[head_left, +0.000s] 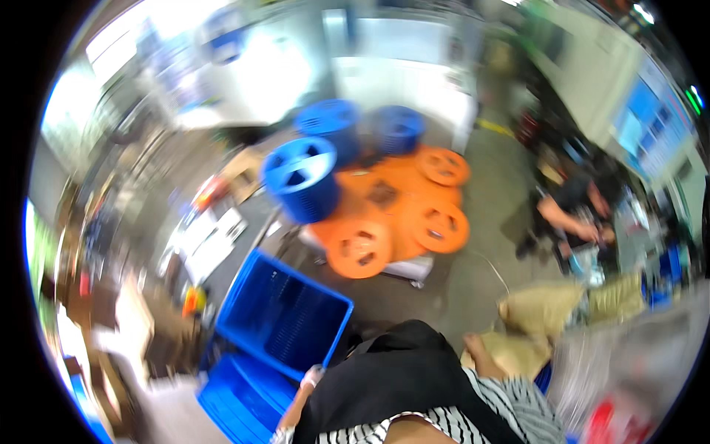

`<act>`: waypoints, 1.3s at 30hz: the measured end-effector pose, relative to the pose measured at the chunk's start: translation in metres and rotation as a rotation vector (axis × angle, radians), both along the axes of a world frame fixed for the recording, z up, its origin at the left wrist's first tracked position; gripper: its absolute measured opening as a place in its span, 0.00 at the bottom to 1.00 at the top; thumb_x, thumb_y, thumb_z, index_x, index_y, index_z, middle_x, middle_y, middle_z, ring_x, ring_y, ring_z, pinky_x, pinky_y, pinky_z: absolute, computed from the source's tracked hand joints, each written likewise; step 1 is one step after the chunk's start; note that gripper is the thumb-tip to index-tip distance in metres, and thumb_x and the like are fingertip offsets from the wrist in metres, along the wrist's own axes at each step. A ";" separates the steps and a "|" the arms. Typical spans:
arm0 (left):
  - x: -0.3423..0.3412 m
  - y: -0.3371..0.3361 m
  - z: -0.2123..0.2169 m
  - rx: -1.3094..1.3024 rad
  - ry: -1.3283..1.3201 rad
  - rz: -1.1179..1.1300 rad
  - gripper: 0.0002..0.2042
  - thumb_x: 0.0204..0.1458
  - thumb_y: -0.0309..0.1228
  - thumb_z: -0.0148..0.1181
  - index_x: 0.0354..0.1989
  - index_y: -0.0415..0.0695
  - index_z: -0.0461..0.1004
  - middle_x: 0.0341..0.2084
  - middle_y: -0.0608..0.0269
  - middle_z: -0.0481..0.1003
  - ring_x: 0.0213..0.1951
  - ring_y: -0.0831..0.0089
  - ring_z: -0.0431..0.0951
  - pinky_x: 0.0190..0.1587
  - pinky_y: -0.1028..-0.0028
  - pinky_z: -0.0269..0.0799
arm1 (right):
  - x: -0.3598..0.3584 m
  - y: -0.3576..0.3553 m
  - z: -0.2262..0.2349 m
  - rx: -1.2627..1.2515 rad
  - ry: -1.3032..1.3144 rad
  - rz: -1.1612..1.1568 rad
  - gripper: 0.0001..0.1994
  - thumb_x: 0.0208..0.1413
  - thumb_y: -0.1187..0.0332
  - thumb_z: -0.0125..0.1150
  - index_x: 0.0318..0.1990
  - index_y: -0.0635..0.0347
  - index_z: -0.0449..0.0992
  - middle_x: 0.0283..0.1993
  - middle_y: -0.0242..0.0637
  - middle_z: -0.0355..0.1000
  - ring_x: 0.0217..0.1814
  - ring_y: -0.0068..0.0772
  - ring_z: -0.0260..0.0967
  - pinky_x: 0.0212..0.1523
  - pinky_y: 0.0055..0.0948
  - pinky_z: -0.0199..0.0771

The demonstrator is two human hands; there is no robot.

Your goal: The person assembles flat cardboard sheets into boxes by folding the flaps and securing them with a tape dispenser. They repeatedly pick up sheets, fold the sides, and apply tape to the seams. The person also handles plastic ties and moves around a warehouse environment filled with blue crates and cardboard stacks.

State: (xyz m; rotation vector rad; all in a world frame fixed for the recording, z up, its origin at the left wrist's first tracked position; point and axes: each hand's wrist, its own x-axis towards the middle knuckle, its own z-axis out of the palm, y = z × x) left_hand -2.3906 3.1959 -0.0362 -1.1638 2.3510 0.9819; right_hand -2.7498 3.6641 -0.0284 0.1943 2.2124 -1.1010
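Note:
My left hand (313, 376) is closed on the near rim of a blue plastic crate (287, 311), which is tilted with its inside facing me. Beneath it sits a second blue crate (240, 399), partly hidden by the upper one. By my right side, my right hand (475, 346) hangs just above a tan sack (510, 354). Motion blur smears its fingers, and nothing shows in it. A black apron (392, 385) over striped clothing covers my front.
Ahead is an orange flower-shaped platform (399, 200) with blue slotted drums (307, 196) on it. At the right a person (577, 211) sits working near more sacks (547, 307). A table with papers (214, 244) stands left; a plastic-wrapped stack (636, 362) is at lower right.

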 end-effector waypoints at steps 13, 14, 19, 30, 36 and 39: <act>-0.141 -0.026 0.004 0.429 -0.027 -0.162 0.16 0.54 0.40 0.48 0.41 0.45 0.77 0.44 0.54 0.76 0.49 0.58 0.75 0.48 0.62 0.71 | 0.028 -0.079 0.035 0.082 0.067 0.420 0.19 0.53 0.57 0.58 0.50 0.52 0.73 0.47 0.39 0.75 0.49 0.41 0.72 0.50 0.36 0.70; -0.145 -0.028 0.006 0.431 -0.026 -0.170 0.16 0.54 0.40 0.47 0.41 0.45 0.77 0.44 0.54 0.76 0.49 0.58 0.75 0.48 0.62 0.71 | 0.032 -0.072 0.032 0.093 0.043 0.379 0.19 0.52 0.56 0.58 0.50 0.53 0.74 0.47 0.39 0.75 0.48 0.41 0.72 0.49 0.36 0.70; -0.162 -0.028 0.008 0.459 -0.036 -0.220 0.15 0.54 0.40 0.47 0.41 0.45 0.77 0.44 0.54 0.76 0.49 0.58 0.75 0.49 0.62 0.71 | 0.060 -0.006 0.019 0.161 0.072 -0.015 0.16 0.50 0.56 0.59 0.43 0.55 0.77 0.41 0.42 0.76 0.43 0.41 0.74 0.45 0.35 0.72; -0.186 -0.029 0.014 0.449 -0.065 -0.332 0.15 0.55 0.39 0.47 0.40 0.45 0.77 0.44 0.53 0.76 0.49 0.58 0.75 0.49 0.62 0.71 | 0.092 0.017 -0.001 0.146 0.086 -0.230 0.16 0.50 0.57 0.60 0.40 0.58 0.78 0.37 0.42 0.77 0.40 0.40 0.73 0.43 0.34 0.72; -0.186 -0.048 0.021 0.442 -0.037 -0.305 0.15 0.55 0.38 0.47 0.40 0.44 0.77 0.44 0.53 0.76 0.49 0.58 0.75 0.49 0.62 0.71 | 0.073 -0.007 -0.001 0.144 0.173 -0.170 0.15 0.50 0.59 0.60 0.40 0.60 0.78 0.35 0.41 0.76 0.37 0.36 0.73 0.39 0.33 0.72; -0.198 -0.045 0.024 0.450 -0.004 -0.298 0.15 0.55 0.38 0.47 0.40 0.44 0.77 0.44 0.53 0.76 0.49 0.58 0.75 0.49 0.62 0.71 | 0.074 0.008 -0.019 0.130 0.178 -0.171 0.14 0.51 0.60 0.60 0.40 0.59 0.77 0.32 0.39 0.76 0.31 0.32 0.72 0.33 0.32 0.72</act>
